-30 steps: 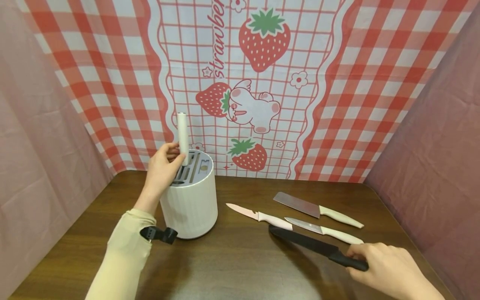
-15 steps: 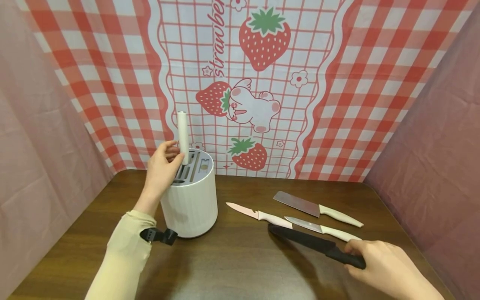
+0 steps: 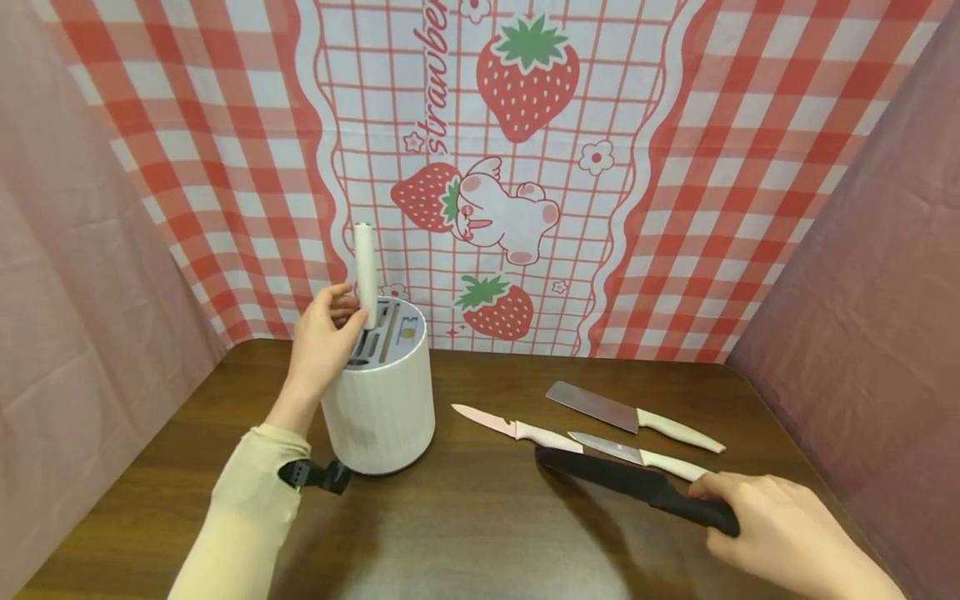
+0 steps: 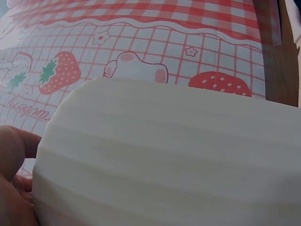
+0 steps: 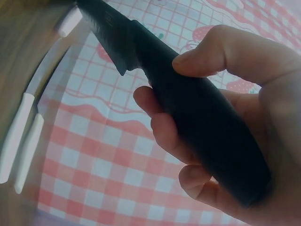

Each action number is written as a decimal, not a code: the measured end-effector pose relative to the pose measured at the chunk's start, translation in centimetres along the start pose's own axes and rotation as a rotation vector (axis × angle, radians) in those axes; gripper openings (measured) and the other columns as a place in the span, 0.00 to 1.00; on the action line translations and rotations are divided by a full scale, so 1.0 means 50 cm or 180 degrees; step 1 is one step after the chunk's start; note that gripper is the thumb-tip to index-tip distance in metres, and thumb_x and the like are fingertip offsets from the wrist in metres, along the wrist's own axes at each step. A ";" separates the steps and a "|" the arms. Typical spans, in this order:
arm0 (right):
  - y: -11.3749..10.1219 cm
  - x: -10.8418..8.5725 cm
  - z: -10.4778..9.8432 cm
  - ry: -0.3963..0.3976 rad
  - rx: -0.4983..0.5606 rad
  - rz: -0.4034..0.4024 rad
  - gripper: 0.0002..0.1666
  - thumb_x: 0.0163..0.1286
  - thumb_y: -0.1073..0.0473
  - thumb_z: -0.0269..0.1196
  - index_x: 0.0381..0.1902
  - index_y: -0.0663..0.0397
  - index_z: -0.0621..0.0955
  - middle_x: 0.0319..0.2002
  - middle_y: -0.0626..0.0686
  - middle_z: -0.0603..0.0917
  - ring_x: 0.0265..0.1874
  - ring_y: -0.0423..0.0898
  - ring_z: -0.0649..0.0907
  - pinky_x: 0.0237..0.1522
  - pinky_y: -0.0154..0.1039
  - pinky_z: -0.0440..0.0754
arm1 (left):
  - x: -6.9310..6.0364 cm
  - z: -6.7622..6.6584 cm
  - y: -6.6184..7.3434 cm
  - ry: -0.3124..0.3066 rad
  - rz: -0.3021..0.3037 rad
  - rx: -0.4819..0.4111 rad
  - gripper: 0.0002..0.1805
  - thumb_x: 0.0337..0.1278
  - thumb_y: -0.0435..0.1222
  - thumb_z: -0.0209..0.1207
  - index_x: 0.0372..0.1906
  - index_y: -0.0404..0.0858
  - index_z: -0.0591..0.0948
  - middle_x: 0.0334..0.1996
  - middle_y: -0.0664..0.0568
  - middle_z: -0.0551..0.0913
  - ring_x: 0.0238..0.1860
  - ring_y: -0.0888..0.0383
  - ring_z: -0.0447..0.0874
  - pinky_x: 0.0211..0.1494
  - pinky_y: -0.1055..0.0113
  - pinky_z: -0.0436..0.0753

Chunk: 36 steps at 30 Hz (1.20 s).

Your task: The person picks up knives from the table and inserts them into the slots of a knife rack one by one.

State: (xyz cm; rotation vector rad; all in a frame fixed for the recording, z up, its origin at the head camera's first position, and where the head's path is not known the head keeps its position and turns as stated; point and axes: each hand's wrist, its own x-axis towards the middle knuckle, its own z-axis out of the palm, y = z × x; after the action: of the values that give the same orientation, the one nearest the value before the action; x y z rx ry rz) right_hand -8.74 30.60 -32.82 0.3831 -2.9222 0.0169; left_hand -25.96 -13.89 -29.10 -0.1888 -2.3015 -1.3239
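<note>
A white ribbed round knife block (image 3: 382, 417) with a grey slotted top stands left of centre on the table. An upright white handle (image 3: 365, 271) rises from its slots; my left hand (image 3: 318, 342) pinches the base of that handle between thumb and fingers. In the left wrist view the block's white wall (image 4: 164, 155) hides most of the hand. My right hand (image 3: 787, 529) grips the black handle of a black knife (image 3: 615, 479), its blade pointing left above the table. The right wrist view shows fingers and thumb round the black handle (image 5: 202, 117).
On the wooden table (image 3: 465, 533) lie a pink knife (image 3: 551, 439), a small knife with a pale handle (image 3: 671, 464) and a cleaver (image 3: 600, 408) behind them. A checked strawberry cloth (image 3: 525, 208) hangs at the back, pink cloths at both sides.
The right hand and the black knife's handle have risen slightly, while the blade tip stays in nearly the same spot. The left hand has hardly moved.
</note>
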 end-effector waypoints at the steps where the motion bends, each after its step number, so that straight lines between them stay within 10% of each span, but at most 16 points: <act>1: -0.001 0.000 -0.002 0.0016 0.0006 -0.0008 0.21 0.35 0.53 0.69 0.32 0.31 0.79 0.19 0.28 0.70 0.17 0.30 0.63 0.21 0.32 0.63 | -0.001 -0.001 0.000 0.0005 0.0005 0.0009 0.24 0.57 0.36 0.55 0.58 0.32 0.68 0.47 0.40 0.78 0.48 0.48 0.78 0.51 0.57 0.76; 26: -0.007 0.006 -0.021 0.0871 0.0107 -0.0501 0.24 0.30 0.55 0.75 0.30 0.33 0.78 0.28 0.29 0.74 0.23 0.27 0.68 0.22 0.32 0.68 | -0.033 -0.013 0.002 0.0129 0.0347 0.0415 0.23 0.57 0.36 0.55 0.58 0.32 0.69 0.48 0.40 0.77 0.51 0.46 0.73 0.54 0.50 0.68; 36: -0.015 0.016 -0.034 0.1340 0.0414 -0.0715 0.31 0.25 0.58 0.77 0.34 0.38 0.78 0.31 0.32 0.77 0.26 0.28 0.74 0.29 0.20 0.68 | -0.047 -0.008 0.017 0.0456 0.0975 0.0605 0.22 0.52 0.32 0.58 0.53 0.29 0.72 0.42 0.38 0.79 0.46 0.44 0.75 0.49 0.48 0.71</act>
State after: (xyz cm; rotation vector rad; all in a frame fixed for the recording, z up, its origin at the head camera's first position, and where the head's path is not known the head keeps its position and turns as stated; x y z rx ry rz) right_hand -8.99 29.72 -31.02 0.6403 -2.4568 0.2273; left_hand -23.45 -13.50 -29.37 -0.3550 -2.1582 -0.9311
